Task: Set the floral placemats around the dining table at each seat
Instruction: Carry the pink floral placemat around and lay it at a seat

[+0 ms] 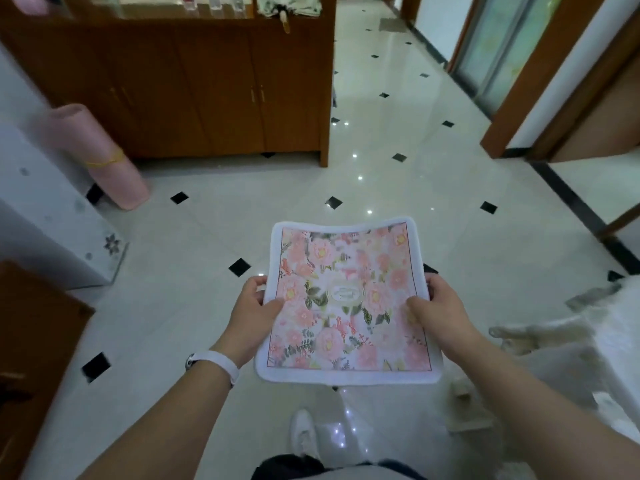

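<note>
Task thing: the floral placemat [346, 299] is held flat in the air above the tiled floor [207, 254], printed side up. It rests on nothing, and I cannot tell whether it is one mat or a stack.
Left hand: the left hand [256, 306], with a white wristband [221, 363] behind it, grips the mat's left edge, thumb on top and fingers [258, 284] curled round the border.
Right hand: the right hand [440, 310] pinches the right edge the same way.
Progress: no dining table or seat is in view and no mat shows laid anywhere, so the laying looks not yet begun. This is likely the carrying stage.
Left to do: reach the table and lay a mat at each seat.
Open room: bare floor runs ahead and up the hallway.
Edges to mind: the wooden cabinet [207, 98] and the rolled pink mat [100, 157] stand far left, and a white furry shape [571, 341] lies near on the right.
</note>
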A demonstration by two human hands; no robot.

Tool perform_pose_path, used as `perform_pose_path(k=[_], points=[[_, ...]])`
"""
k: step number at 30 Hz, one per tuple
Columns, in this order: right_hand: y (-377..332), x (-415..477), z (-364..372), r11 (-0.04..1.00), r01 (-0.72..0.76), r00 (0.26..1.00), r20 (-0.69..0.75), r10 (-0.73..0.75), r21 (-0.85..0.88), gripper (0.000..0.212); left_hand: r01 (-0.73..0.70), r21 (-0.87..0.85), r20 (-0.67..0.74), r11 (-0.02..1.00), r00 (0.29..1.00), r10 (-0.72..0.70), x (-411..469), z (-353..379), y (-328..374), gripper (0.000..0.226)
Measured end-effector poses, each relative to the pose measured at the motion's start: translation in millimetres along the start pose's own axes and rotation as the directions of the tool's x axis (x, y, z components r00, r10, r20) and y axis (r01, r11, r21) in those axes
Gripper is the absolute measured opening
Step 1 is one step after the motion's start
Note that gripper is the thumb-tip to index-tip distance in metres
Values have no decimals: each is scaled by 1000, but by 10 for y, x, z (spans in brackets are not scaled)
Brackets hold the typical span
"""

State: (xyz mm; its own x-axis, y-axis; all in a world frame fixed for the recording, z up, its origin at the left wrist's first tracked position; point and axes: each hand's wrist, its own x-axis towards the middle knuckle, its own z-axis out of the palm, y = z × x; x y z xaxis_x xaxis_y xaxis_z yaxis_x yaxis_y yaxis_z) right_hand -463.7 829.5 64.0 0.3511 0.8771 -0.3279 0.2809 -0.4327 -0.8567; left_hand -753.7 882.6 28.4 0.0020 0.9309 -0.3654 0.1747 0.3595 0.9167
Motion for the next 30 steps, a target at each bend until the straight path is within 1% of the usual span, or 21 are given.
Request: perform_pose_path(k=[4,9,14,18,21,23,27,30], points=[[-237,352,-94,999,27,992,-128,-22,39,31,-36,-41,71,999,997,39,615,121,448,28],[-289,813,-325,998,14,977,-212,-1,61,34,-12,-61,183,998,983,23,1196,504,798,31],[-116,1311,-582,996,-27,970,-240,48,90,40,-14,-11,237,1000,971,16,1684,1043,1032,31],[-29,1885,-818,993,-18,965,-259,49,121,43,-10,25,229,1000,973,4,2116,1502,1250,31],[-52,2331,-1085,986,-11,961,-272,57,169,45,-12,52,215,999,977,1,2433,1892,1506,34],[-80,2593,-1317,982,-9,957,-285,63,189,44,-19,73,227,997,974,2,2628,2187,1714,31],[-97,3028,-1869,982,7,944,-325,56,188,43,-37,48,287,998,958,22,2972,2839,2063,30],[-56,3192,-2268,979,-27,920,-379,103,202,42,-27,46,347,999,938,10,3136,3333,2180,31]])
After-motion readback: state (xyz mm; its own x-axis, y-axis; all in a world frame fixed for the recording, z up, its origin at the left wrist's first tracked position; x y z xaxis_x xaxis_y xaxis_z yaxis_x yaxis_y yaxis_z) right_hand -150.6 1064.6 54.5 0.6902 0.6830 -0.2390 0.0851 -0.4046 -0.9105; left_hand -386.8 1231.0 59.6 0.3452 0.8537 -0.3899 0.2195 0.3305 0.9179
